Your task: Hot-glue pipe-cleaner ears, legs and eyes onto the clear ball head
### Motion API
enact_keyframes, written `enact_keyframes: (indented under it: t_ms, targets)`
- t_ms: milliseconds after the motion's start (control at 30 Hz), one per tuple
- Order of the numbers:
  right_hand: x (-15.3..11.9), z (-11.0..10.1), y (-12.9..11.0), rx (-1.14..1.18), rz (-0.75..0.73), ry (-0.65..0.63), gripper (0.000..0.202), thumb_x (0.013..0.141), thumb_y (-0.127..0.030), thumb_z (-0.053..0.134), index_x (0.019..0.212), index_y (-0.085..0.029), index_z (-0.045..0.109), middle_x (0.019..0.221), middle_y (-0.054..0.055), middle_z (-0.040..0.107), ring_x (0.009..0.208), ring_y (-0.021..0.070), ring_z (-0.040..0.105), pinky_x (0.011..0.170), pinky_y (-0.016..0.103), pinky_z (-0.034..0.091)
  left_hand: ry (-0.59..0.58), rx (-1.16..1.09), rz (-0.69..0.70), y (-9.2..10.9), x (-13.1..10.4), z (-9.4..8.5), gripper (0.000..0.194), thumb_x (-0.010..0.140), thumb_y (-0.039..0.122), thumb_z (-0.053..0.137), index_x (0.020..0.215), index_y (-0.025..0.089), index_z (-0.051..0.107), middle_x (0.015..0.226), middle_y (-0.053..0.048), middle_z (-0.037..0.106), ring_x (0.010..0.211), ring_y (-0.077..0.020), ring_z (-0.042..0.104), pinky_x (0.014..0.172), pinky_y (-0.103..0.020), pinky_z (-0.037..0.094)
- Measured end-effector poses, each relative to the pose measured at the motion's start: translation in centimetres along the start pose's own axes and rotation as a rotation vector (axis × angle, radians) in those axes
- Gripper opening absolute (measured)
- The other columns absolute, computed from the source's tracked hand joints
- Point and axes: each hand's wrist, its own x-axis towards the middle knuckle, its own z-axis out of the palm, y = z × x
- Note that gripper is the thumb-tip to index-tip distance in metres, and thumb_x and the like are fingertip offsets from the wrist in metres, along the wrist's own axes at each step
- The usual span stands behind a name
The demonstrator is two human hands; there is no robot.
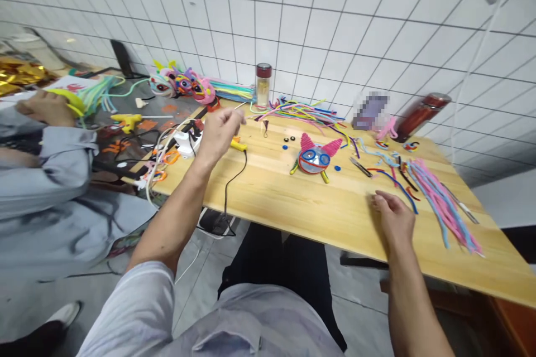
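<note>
The right hand [392, 216] is nearest, low over the wooden table [268, 195]. Its fingers curl loosely, and I see nothing in them. Just right of it lies a bundle of soft pink and blue fuzzy sticks [444, 201], side by side, perhaps so they don't tangle. A thin black-and-silver craft knife [360, 167] lies a bit past this hand, on its left, maybe to be easy to reach.

Between the two hands, a little farther off, sits a round, shiny, clear toy with pink pointy ears and blue ring eyes [314, 162]. It faces the person, and green legs stick out in front, maybe to prop it up. Two small black beads [290, 138] lie between it and the left hand [221, 133].

The left hand is up by a yellow plastic glue gun [238, 144], its fingers bent. A thin pale stick [239, 105] shows at its fingertips, but I can't tell if it is pinched. The gun's black cord hangs over the table edge, likely to stay out of the way.

Beyond the left hand, a clear bottle with a dark red lid [263, 89] stands by the wall.
</note>
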Motion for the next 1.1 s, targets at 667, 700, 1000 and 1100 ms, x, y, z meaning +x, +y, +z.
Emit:
enact_keyframes:
  t_ms: [667, 700, 1000, 1100]
  targets:
    - [-0.2, 1.5, -0.4, -0.236, -0.184, -0.096, 0.044, 0.077, -0.058, 0.072, 0.095, -0.02, 0.083, 0.086, 0.009, 0.082, 0.078, 0.0269, 0.07, 0.085, 0.045, 0.057, -0.167, 0.498, -0.128, -8.9, -15.3, -2.0, 0.038, 0.095, 0.055, 0.059, 0.112, 0.023, 0.071, 0.117, -0.013, 0.078, 0.116, -0.0345, 0.069, 0.107, -0.051, 0.052]
    - [-0.3, 1.5, -0.5, -0.23, -0.176, -0.097, 0.044, 0.077, -0.058, 0.073, 0.095, -0.02, 0.083, 0.087, 0.009, 0.082, 0.079, 0.0266, 0.07, 0.085, 0.045, 0.057, -0.164, 0.497, -0.133, -8.8, -15.3, -2.1, 0.039, 0.095, 0.055, 0.058, 0.112, 0.022, 0.072, 0.117, -0.013, 0.078, 0.115, -0.0342, 0.069, 0.107, -0.051, 0.053]
    - [-0.2, 0.9, -0.8, -0.122, -0.069, -0.059, 0.045, 0.074, -0.057, 0.078, 0.094, -0.017, 0.082, 0.069, 0.004, 0.073, 0.062, 0.0172, 0.059, 0.061, 0.032, 0.05, -0.161, 0.482, -0.162, -8.6, -15.8, -2.1, 0.039, 0.096, 0.055, 0.059, 0.111, 0.021, 0.073, 0.117, -0.013, 0.079, 0.116, -0.0336, 0.07, 0.107, -0.047, 0.053]
    - [-0.2, 0.7, -1.2, -0.087, -0.043, -0.046, 0.044, 0.074, -0.057, 0.078, 0.091, -0.017, 0.08, 0.06, -0.001, 0.063, 0.055, 0.0131, 0.05, 0.053, 0.028, 0.042, -0.166, 0.486, -0.137, -8.6, -16.1, -2.0, 0.038, 0.098, 0.053, 0.058, 0.111, 0.021, 0.073, 0.116, -0.013, 0.079, 0.115, -0.0337, 0.07, 0.106, -0.047, 0.053]
